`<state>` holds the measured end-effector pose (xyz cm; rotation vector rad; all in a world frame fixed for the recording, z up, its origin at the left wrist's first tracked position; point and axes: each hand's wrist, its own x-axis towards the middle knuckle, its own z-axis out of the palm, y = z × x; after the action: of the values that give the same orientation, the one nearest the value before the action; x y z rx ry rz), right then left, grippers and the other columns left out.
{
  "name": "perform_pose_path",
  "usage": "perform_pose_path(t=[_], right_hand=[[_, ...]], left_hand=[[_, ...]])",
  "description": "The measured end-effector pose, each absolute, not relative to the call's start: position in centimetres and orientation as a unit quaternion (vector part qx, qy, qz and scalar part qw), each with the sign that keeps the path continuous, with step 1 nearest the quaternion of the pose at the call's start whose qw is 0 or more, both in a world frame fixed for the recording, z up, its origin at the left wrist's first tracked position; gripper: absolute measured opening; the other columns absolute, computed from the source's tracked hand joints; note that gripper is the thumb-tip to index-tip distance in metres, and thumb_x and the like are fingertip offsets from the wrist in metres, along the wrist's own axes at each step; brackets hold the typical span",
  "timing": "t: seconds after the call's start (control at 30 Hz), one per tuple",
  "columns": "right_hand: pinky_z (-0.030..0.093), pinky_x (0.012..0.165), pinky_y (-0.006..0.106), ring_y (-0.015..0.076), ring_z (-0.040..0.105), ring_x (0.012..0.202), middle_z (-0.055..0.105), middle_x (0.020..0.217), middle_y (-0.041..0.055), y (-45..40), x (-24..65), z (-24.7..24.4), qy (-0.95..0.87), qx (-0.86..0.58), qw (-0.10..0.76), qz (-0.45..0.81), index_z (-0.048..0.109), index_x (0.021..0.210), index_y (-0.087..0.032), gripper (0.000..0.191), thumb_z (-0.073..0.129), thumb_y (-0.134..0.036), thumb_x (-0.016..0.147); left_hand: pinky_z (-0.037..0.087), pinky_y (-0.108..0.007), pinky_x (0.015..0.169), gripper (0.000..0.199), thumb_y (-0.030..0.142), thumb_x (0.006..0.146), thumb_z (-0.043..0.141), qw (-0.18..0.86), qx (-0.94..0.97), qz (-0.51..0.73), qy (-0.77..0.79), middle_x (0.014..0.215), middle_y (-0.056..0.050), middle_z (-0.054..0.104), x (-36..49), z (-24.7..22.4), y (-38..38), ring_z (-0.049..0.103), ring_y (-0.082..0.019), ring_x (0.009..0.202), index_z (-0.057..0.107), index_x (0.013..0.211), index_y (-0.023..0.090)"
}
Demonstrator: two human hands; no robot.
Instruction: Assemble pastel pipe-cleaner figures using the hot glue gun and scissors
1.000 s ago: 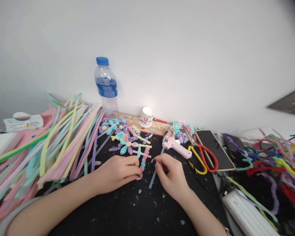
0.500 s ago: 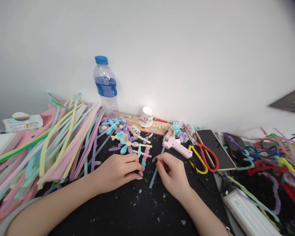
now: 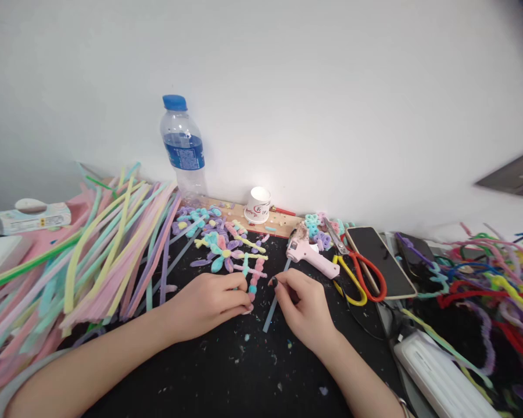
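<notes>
Since the earlier frame the view shifts slightly, while both hands keep their places over the black mat (image 3: 226, 371). The left hand (image 3: 215, 305) is closed with its fingertips on the near end of the pink-and-teal fuzzy strip (image 3: 255, 273), which lies between the hands. The right hand (image 3: 303, 305) is curled beside the translucent stick (image 3: 270, 313) extending from the pink glue gun (image 3: 314, 259); whether its fingertips grip anything cannot be told
</notes>
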<state>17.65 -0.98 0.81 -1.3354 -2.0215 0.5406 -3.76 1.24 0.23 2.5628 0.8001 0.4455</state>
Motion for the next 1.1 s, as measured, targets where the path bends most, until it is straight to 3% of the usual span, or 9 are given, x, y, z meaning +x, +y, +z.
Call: perform_pose_path(t=[0.13, 0.23, 0.33, 0.43, 0.57, 0.7, 0.87, 1.1], right_hand=[[0.037, 0.053, 0.024, 0.0131, 0.047, 0.056, 0.051, 0.064, -0.0004, -0.7, 18.3, 0.9, -0.755, -0.529, 0.350, 0.166, 0.056, 0.079, -0.018, 0.014, 0.044, -0.015, 0.085], [0.042, 0.066, 0.029, 0.0178, 0.054, 0.073, 0.057, 0.078, 0.0043, 0.0, 19.1, 1.4, -0.737, -0.570, 0.359, 0.063, 0.057, 0.092, -0.016, 0.016, 0.044, -0.014, 0.082], [0.039, 0.082, 0.041, 0.0282, 0.049, 0.100, 0.055, 0.108, 0.0119, 0.8, 20.0, 1.8, -0.701, -0.650, 0.288, -0.050, 0.052, 0.110, -0.015, 0.035, 0.047, -0.013, 0.075], [0.038, 0.081, 0.049, 0.0352, 0.045, 0.107, 0.047, 0.123, 0.0154, 1.3, 20.5, 1.5, -0.659, -0.725, 0.182, -0.086, 0.046, 0.120, -0.015, 0.051, 0.049, -0.015, 0.070], [0.040, 0.075, 0.049, 0.0353, 0.048, 0.101, 0.053, 0.115, 0.0169, 1.7, 20.7, 0.7, -0.640, -0.758, 0.110, -0.061, 0.044, 0.123, -0.013, 0.052, 0.047, -0.017, 0.071], [0.040, 0.075, 0.048, 0.0340, 0.050, 0.098, 0.059, 0.107, 0.0143, 1.9, 20.9, 0.5, -0.635, -0.763, 0.114, -0.037, 0.046, 0.120, -0.014, 0.049, 0.046, -0.018, 0.071], [0.039, 0.078, 0.048, 0.0330, 0.053, 0.098, 0.062, 0.103, 0.0126, 2.3, 21.6, 0.6, -0.622, -0.768, 0.154, -0.009, 0.047, 0.117, -0.015, 0.048, 0.048, -0.019, 0.070], [0.042, 0.075, 0.039, 0.0274, 0.057, 0.086, 0.063, 0.089, 0.0058, 2.7, 22.5, 0.1, -0.597, -0.748, 0.288, 0.042, 0.049, 0.116, -0.019, 0.048, 0.051, -0.020, 0.067]], left_hand=[[0.042, -0.023, 0.066, 0.015, 0.025, 0.088, 0.049, 0.239, 0.907, 0.184, 0.294, 0.088, -0.002, 0.059, -3.9, 0.5, 1.3, 0.057, -0.012, 0.073, 0.062, 0.094, 0.022], [0.043, -0.025, 0.072, 0.016, 0.023, 0.089, 0.047, 0.222, 0.883, 0.237, 0.338, 0.090, -0.004, 0.059, -4.0, 0.6, 1.4, 0.057, -0.015, 0.081, 0.060, 0.097, 0.020], [0.043, -0.028, 0.081, 0.019, 0.017, 0.090, 0.044, 0.209, 0.867, 0.267, 0.366, 0.101, -0.006, 0.056, -4.0, 0.5, 1.7, 0.054, -0.017, 0.094, 0.058, 0.102, 0.019], [0.040, -0.030, 0.086, 0.022, 0.011, 0.088, 0.045, 0.214, 0.881, 0.243, 0.344, 0.105, -0.005, 0.054, -3.9, 0.4, 1.9, 0.050, -0.017, 0.100, 0.058, 0.103, 0.021], [0.038, -0.033, 0.090, 0.025, 0.008, 0.086, 0.044, 0.230, 0.894, 0.221, 0.315, 0.106, -0.004, 0.055, -3.7, 0.6, 1.9, 0.047, -0.019, 0.102, 0.060, 0.101, 0.022], [0.037, -0.035, 0.090, 0.025, 0.008, 0.085, 0.044, 0.244, 0.896, 0.211, 0.306, 0.101, -0.005, 0.056, -3.4, 1.1, 1.7, 0.046, -0.019, 0.099, 0.061, 0.098, 0.021], [0.038, -0.034, 0.085, 0.025, 0.007, 0.083, 0.044, 0.242, 0.904, 0.195, 0.295, 0.092, -0.004, 0.055, -3.4, 1.3, 1.6, 0.046, -0.019, 0.094, 0.062, 0.094, 0.022], [0.038, -0.036, 0.087, 0.025, 0.009, 0.083, 0.044, 0.237, 0.905, 0.193, 0.295, 0.086, -0.004, 0.056, -3.4, 1.0, 1.5, 0.046, -0.019, 0.092, 0.062, 0.095, 0.023]])
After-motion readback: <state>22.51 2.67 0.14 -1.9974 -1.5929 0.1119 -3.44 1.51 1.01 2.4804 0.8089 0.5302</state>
